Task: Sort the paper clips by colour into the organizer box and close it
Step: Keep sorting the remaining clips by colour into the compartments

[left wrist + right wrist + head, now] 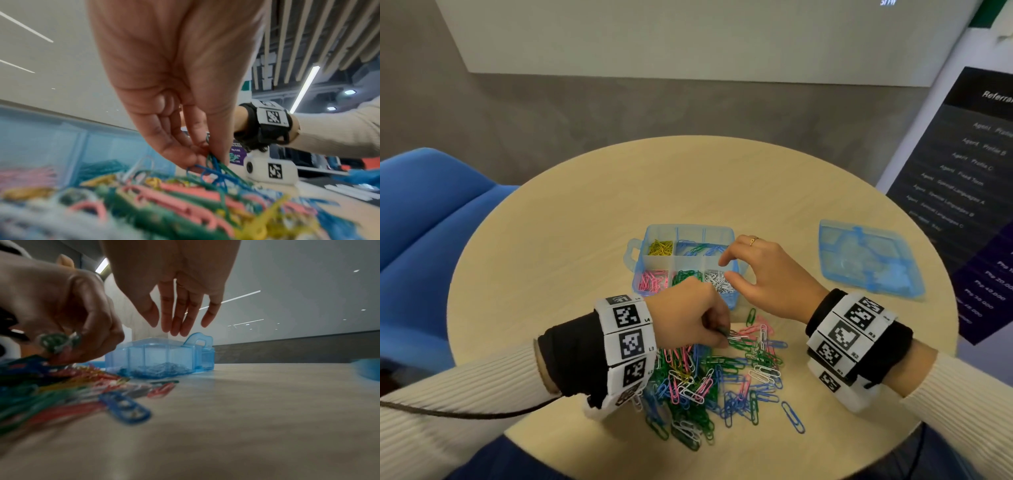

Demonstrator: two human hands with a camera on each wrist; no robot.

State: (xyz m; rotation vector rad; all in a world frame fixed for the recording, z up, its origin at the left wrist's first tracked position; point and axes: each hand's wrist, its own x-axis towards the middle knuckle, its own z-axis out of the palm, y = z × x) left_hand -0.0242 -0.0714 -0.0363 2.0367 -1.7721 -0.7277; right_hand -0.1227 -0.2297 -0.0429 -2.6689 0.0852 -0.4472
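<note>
From the head view, the translucent blue plastic organizer box sits open on the round pale wooden table, just beyond the loose pile of mixed coloured wire paper clips, with the pile nearer the person and the box straight ahead of both hands. The left hand reaches down at the far edge of the pile and pinches green paper clips between thumb and fingertips; the green compartment lies just beyond its knuckles, so a short forward carry would likely be enough. The right hand hovers over the box's right side with relaxed, spread fingers, holding nothing. The detached blue plastic lid lies well apart on the right, nearer the right hand. From the left wrist, the thumb and fingers close on a green clip tangled with a blue one, so the wrong colour may ride along. From the right wrist, the right hand's fingers hang loose above the box, not touching it, while the left hand grips green clips just beside the pile.
</note>
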